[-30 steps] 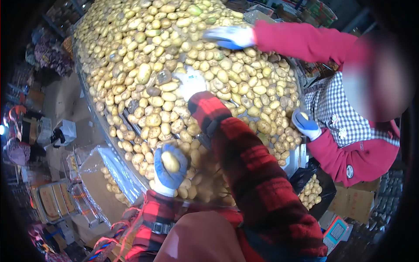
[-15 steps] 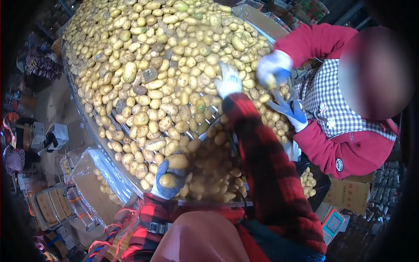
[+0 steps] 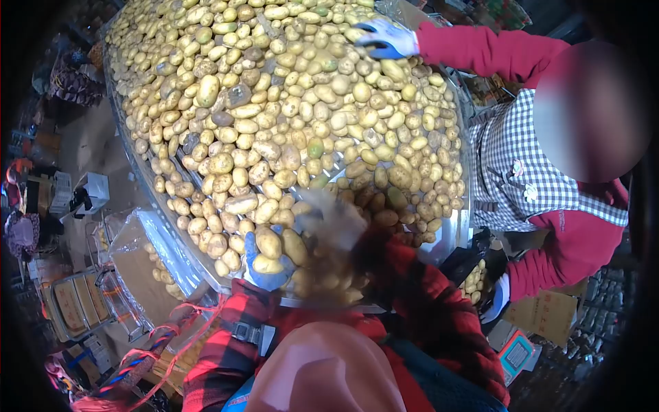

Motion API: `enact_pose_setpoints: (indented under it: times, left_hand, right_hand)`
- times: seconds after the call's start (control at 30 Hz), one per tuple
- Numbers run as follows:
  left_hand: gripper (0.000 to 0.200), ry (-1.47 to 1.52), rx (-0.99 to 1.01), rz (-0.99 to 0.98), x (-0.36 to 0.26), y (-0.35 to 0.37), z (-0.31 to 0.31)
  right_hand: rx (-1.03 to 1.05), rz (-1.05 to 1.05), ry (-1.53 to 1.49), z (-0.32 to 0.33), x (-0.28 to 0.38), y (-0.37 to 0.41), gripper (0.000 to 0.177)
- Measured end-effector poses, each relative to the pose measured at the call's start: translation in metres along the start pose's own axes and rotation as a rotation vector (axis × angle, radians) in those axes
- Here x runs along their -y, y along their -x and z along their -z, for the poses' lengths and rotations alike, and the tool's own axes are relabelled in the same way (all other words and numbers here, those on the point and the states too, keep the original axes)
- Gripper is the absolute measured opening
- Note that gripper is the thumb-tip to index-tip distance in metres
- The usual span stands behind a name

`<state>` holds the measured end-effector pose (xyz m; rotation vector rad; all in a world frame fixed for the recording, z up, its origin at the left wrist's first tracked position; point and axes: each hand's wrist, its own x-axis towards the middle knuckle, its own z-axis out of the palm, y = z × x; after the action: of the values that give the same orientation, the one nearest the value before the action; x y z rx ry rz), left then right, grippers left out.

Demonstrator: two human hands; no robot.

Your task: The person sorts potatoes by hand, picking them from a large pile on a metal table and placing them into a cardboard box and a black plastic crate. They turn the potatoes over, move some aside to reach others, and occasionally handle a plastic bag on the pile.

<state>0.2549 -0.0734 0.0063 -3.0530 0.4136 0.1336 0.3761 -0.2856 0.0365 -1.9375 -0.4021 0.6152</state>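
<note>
A wide heap of potatoes (image 3: 274,123) covers the sorting table in front of me. My left hand (image 3: 268,264), in a blue and white glove, is curled round a few potatoes at the near edge of the heap. My right hand (image 3: 333,220) is smeared by motion just to the right of it, over the near potatoes, and its fingers cannot be made out. Between my hands and my body, more potatoes are blurred in shadow.
At the right, a co-worker in a checked apron (image 3: 515,165) has one gloved hand (image 3: 388,39) on the far potatoes and the other by a black bag (image 3: 467,264). Cardboard (image 3: 542,305) lies at lower right, plastic-covered cardboard (image 3: 141,257) at lower left.
My right hand has come back from the middle of the heap towards my left hand, which still holds potatoes. The co-worker's hands have moved apart, one to the far potatoes, one down to the bag.
</note>
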Motion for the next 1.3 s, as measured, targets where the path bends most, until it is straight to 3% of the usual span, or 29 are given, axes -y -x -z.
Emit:
enact_pose_setpoints:
  times: [0.07, 0.13, 0.17, 0.2, 0.23, 0.3, 0.33, 0.37, 0.43, 0.47, 0.53, 0.6, 0.63, 0.7, 0.73, 0.77, 0.83, 0.87, 0.9, 0.93, 0.97, 1.0, 1.03, 1.1, 1.13, 1.2, 1.23, 1.3]
  left_hand:
    - [0.065, 0.091, 0.092, 0.016, -0.011, -0.002, 0.024]
    - [0.066, 0.182, 0.178, 0.026, -0.022, -0.007, 0.049]
    - [0.068, 0.225, 0.216, 0.031, -0.024, -0.007, 0.054]
    - [0.07, -0.245, -0.023, -0.105, -0.027, 0.007, 0.035]
    - [0.07, -0.248, -0.02, -0.102, -0.026, 0.011, 0.04]
    - [0.07, -0.133, -0.071, -0.06, -0.02, 0.013, 0.053]
    - [0.063, -0.125, -0.019, -0.009, -0.018, 0.013, 0.053]
    - [0.063, -0.117, -0.016, 0.013, -0.017, 0.016, 0.05]
    - [0.056, -0.576, -0.002, -0.1, -0.012, 0.024, 0.041]
    - [0.053, -0.415, -0.117, -0.064, -0.012, 0.025, 0.034]
    - [0.051, -0.255, -0.102, -0.089, -0.013, 0.023, 0.044]
    - [0.05, -0.209, -0.116, -0.111, -0.014, 0.026, 0.052]
    - [0.051, -0.003, -0.019, -0.079, -0.012, 0.027, 0.055]
    - [0.061, 0.404, 0.164, 0.005, -0.005, 0.034, 0.06]
    - [0.056, 0.731, 0.156, 0.059, -0.004, 0.044, 0.056]
    - [0.051, 1.182, 0.122, 0.117, -0.003, 0.053, 0.048]
    - [0.042, 2.025, 0.12, 0.21, -0.005, 0.07, 0.032]
    - [0.037, 2.349, 0.127, 0.199, -0.005, 0.076, 0.029]
    - [0.032, 2.601, 0.14, 0.102, -0.004, 0.084, 0.024]
    - [0.028, 2.766, 0.133, -0.074, -0.004, 0.092, 0.018]
    - [0.023, 2.825, 0.073, -0.366, -0.007, 0.099, 0.006]
    - [0.019, 2.658, -0.146, -0.861, -0.009, 0.101, -0.012]
    - [0.014, 3.032, 0.149, -0.521, -0.004, 0.127, -0.009]
    - [0.014, 2.476, 0.074, -0.187, 0.008, 0.176, -0.081]
    - [0.014, 2.462, -0.034, -0.145, 0.014, 0.198, -0.066]
    - [0.013, 2.853, -0.345, -0.672, 0.011, 0.241, -0.017]
    - [0.013, 2.833, -0.447, -0.648, 0.021, 0.269, -0.02]
    - [0.018, 3.082, -0.421, 0.284, 0.046, 0.342, -0.028]
  right_hand:
    - [-0.587, 0.228, 0.463, 0.008, -0.023, -0.045, 0.053]
    - [-0.382, -0.017, 0.514, 0.026, -0.038, -0.093, 0.056]
    - [-0.451, -0.028, 0.502, 0.026, -0.038, -0.111, 0.054]
    - [-0.342, -0.054, 0.46, 0.038, -0.041, -0.118, 0.051]
    - [-0.235, -0.08, 0.417, 0.054, -0.03, -0.112, 0.048]
    - [-0.29, -0.078, 0.42, 0.064, -0.027, -0.083, 0.044]
    - [-0.354, 0.083, 0.558, 0.061, -0.033, -0.07, 0.042]
    - [-0.235, 0.076, 0.678, 0.061, -0.04, -0.055, 0.039]
    - [-0.132, -0.02, 1.206, 0.016, -0.042, -0.042, 0.033]
    - [-0.124, -0.009, 1.201, 0.004, -0.041, -0.049, 0.033]
    - [-0.124, -0.193, 1.347, -0.011, -0.037, -0.07, 0.029]
    - [-0.174, -0.105, 1.45, -0.014, -0.035, -0.078, 0.027]
    - [-0.217, -0.077, 1.434, -0.013, -0.04, -0.083, 0.027]
    - [-0.074, -0.007, 1.418, -0.003, -0.043, -0.083, 0.032]
    - [-0.038, 0.007, 1.291, 0.008, -0.015, -0.065, 0.041]
    - [-0.132, 0.084, 1.128, 0.013, -0.014, -0.05, 0.048]
    - [-0.293, -0.009, 0.596, 0.01, 0.007, -0.013, 0.05]
    - [-0.152, -0.11, 0.152, 0.012, 0.03, 0.009, 0.046]
    - [0.001, -0.205, -0.286, 0.013, 0.048, 0.032, 0.042]
    - [0.014, -0.013, -0.181, 0.009, 0.017, 0.05, 0.041]
    - [0.025, 0.183, -0.082, -0.002, -0.015, 0.069, 0.04]
    - [0.042, 0.073, -0.538, -0.028, -0.018, 0.092, 0.045]
    - [0.086, -0.066, -0.984, -0.057, -0.017, 0.112, 0.05]
    - [0.506, -0.251, -1.661, -0.099, 0.036, 0.139, 0.058]
    - [0.624, -0.258, -1.609, -0.12, 0.048, 0.142, 0.06]
    - [0.806, -0.28, -1.415, -0.151, 0.062, 0.142, 0.067]
    - [0.85, -0.34, -1.324, -0.165, 0.065, 0.135, 0.069]
    - [0.982, -0.344, -1.183, -0.191, 0.098, 0.126, 0.065]
